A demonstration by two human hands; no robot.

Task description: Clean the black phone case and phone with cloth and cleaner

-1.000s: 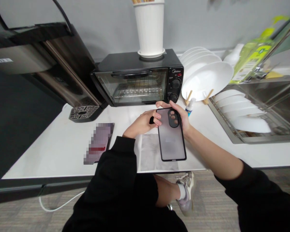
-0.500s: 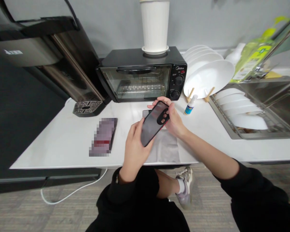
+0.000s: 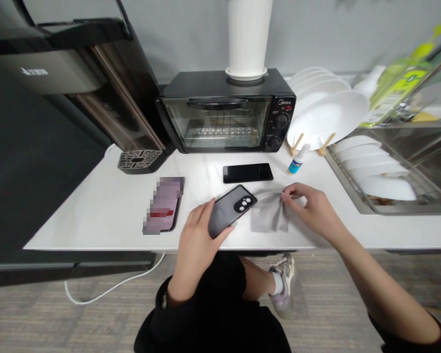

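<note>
My left hand (image 3: 196, 240) grips a dark phone case (image 3: 231, 210) by its lower end, tilted over the white counter (image 3: 95, 220) with the camera cut-out up and to the right. To the right, my right hand (image 3: 310, 208) pinches the upper corner of a grey cloth (image 3: 268, 213) and lifts it off the counter. A black phone (image 3: 247, 172) lies flat just behind the case, apart from both hands.
A second phone with a blurred screen (image 3: 164, 203) lies at the left. A black toaster oven (image 3: 226, 115) with a white container (image 3: 248, 39) on top stands behind. A small spray bottle (image 3: 297, 160), white plates on a rack (image 3: 327, 115) and a sink with bowls (image 3: 385, 171) are at the right. A dark machine (image 3: 95, 93) fills the left.
My right hand let go of the case and moved right to pinch the grey cloth. My left hand now holds the case alone, lowered toward the counter. The black phone behind is now uncovered.
</note>
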